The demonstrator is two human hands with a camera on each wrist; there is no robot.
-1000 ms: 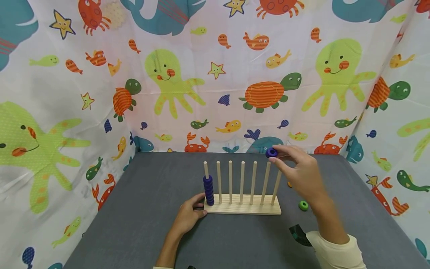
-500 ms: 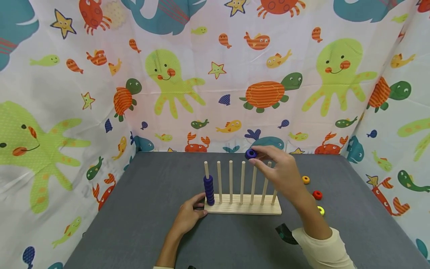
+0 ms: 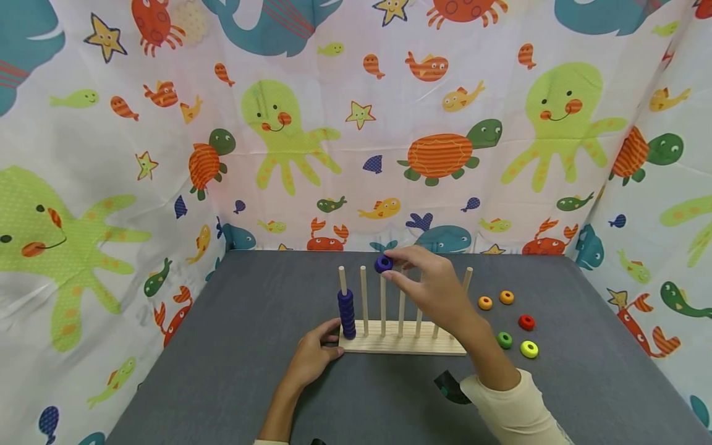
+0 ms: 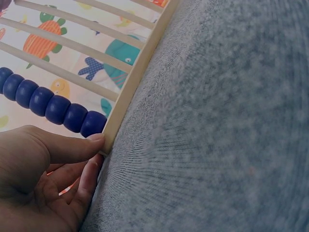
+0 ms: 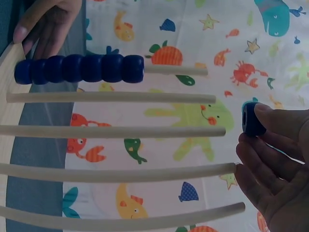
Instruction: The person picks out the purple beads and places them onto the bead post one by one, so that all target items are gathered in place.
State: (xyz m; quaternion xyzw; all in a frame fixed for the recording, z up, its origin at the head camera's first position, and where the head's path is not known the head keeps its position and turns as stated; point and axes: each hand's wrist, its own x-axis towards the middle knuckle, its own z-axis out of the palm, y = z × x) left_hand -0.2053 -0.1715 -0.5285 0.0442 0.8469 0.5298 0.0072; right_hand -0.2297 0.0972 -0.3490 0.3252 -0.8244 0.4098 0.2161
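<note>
A wooden peg stand (image 3: 389, 346) with several upright pegs rests on the grey table. A stack of dark blue ring beads (image 3: 346, 315) fills most of its leftmost peg, whose bare tip sticks out above. My left hand (image 3: 313, 353) grips the left end of the base, thumb on the edge in the left wrist view. Between thumb and fingertips, my right hand (image 3: 439, 287) pinches one more blue ring bead (image 5: 256, 121), its hole showing. In the head view that bead overlaps the top of the third peg. The right hand and forearm hide parts of the right-hand pegs.
To the right of the stand lie loose ring beads: two orange ones (image 3: 485, 303), a red one (image 3: 526, 322), a green one (image 3: 504, 340) and a yellow one (image 3: 529, 350). Behind the table (image 3: 267, 284) hangs a cloth printed with sea animals (image 3: 311, 154).
My right hand has carried the blue bead leftward above the pegs, from the right-hand pegs to the third. The loose beads have come into view behind it. My left hand stays put.
</note>
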